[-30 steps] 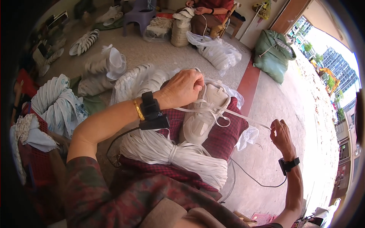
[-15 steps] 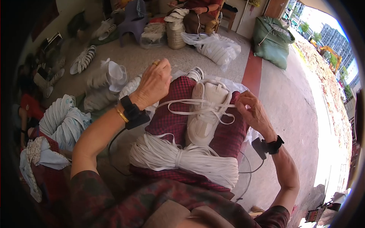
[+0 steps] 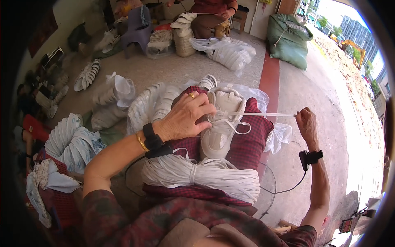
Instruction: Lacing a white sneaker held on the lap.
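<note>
On a red checked cloth (image 3: 247, 144) over the lap, the left hand (image 3: 185, 117) presses closed on a smooth white shoe (image 3: 220, 123) while the right hand (image 3: 306, 123) pinches a taut flat white lace (image 3: 263, 114), beside a thick bundle of laces (image 3: 205, 175).

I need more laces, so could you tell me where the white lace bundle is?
The white lace bundle lies across the person's lap, low in the head view, just below the white shoe.
</note>
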Demonstrator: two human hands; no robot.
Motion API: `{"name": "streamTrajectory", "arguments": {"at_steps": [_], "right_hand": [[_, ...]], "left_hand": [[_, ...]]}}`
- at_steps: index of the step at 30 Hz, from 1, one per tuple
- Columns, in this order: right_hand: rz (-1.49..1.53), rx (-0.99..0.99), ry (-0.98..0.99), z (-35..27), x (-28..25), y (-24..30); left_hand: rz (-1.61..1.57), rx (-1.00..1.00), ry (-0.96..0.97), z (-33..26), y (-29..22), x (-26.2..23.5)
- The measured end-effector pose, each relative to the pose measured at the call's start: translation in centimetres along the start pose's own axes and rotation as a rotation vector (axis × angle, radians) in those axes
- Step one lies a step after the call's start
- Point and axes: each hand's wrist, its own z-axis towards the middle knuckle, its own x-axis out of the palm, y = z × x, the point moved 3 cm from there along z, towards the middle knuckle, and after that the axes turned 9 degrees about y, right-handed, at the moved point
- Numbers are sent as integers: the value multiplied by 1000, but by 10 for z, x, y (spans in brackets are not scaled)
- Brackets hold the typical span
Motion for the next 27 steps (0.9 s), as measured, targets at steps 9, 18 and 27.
{"name": "streamTrajectory", "arguments": {"at_steps": [9,18,27], "right_hand": [[257,-99,-79,-16,11,26],[226,-6,-64,-21,13,5],[65,-45,-243,-13,-9,-15]], "left_hand": [[-146,36,54,13,-8,8],[94,41,-260,13,-4,14],[36,-63,-19,21,-16,16]]}}
